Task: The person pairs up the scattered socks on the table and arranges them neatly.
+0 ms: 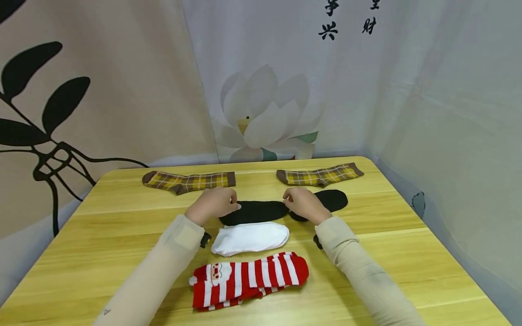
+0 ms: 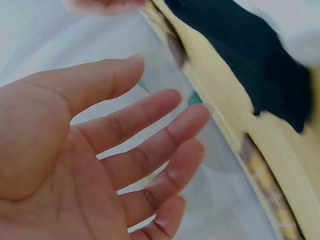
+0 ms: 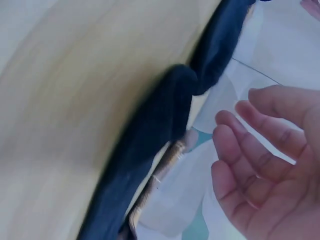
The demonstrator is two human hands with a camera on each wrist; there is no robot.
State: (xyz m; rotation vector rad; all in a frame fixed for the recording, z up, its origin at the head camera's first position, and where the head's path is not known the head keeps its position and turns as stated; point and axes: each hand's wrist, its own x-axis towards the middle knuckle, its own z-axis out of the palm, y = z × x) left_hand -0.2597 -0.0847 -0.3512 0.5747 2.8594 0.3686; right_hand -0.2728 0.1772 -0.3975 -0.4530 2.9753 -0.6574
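Two black socks lie in the middle of the table, a left one (image 1: 261,213) stretched sideways and a right one (image 1: 333,199) angled up to the right. My left hand (image 1: 213,205) hovers by the left black sock's left end; in the left wrist view its fingers (image 2: 145,155) are spread and hold nothing. Over the spot where the two black socks meet is my right hand (image 1: 306,204). The right wrist view shows its fingers (image 3: 260,165) loosely bent, apart from the cloth. Below the left black sock lies a white sock (image 1: 250,238), laid flat.
Nearest me are red-and-white striped socks (image 1: 249,280) with a Santa face, stacked on each other. Along the back edge lie two plaid socks, one at left (image 1: 189,182) and one at right (image 1: 320,175). A printed curtain (image 1: 269,113) hangs behind the wooden table (image 1: 408,253).
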